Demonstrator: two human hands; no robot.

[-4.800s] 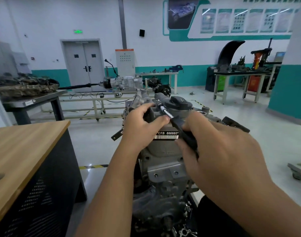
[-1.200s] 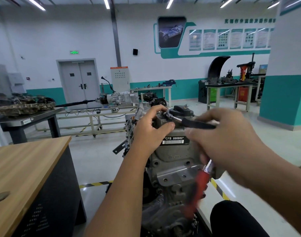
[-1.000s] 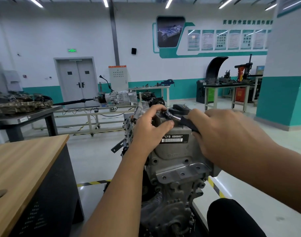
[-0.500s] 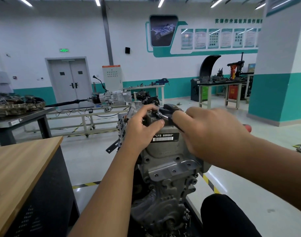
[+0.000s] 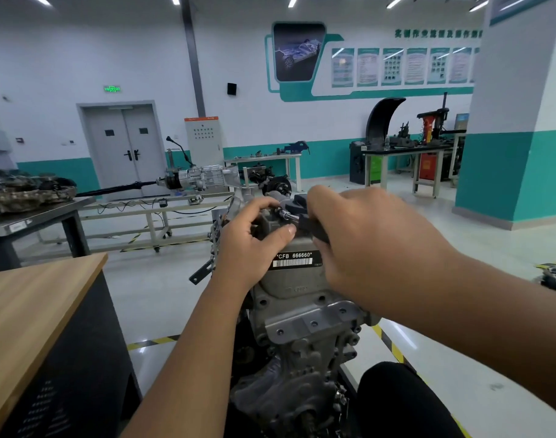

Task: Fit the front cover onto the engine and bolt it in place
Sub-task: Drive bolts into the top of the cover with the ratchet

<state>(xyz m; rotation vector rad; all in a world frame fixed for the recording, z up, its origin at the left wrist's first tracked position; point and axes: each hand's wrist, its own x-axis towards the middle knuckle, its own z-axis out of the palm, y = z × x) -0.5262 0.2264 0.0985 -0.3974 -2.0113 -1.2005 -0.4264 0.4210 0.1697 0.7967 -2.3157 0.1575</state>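
A grey engine [image 5: 302,336] stands upright in front of me with its cast front cover [image 5: 297,289] facing me; a black label on the cover reads CFB 666660. My left hand [image 5: 251,245] grips the cover's top left corner, thumb across the front. My right hand [image 5: 365,245] is wrapped round the black handle of a ratchet wrench [image 5: 305,221]. The wrench's chrome head sits on a bolt [image 5: 281,213] at the cover's top edge, just beyond my left thumb. The rest of the handle is hidden inside my right fist.
A wooden-topped black cabinet [image 5: 33,311] stands close on the left. My dark-clad knee [image 5: 400,403] is at the lower right. A gearbox on a frame [image 5: 201,180] and workbenches [image 5: 406,153] lie further back, and a teal-and-white pillar [image 5: 520,121] rises on the right.
My right hand has swung the wrench handle back and forth about the bolt, then closed in over it near the cover's top. My left hand has stayed on the corner. The view tilted up.
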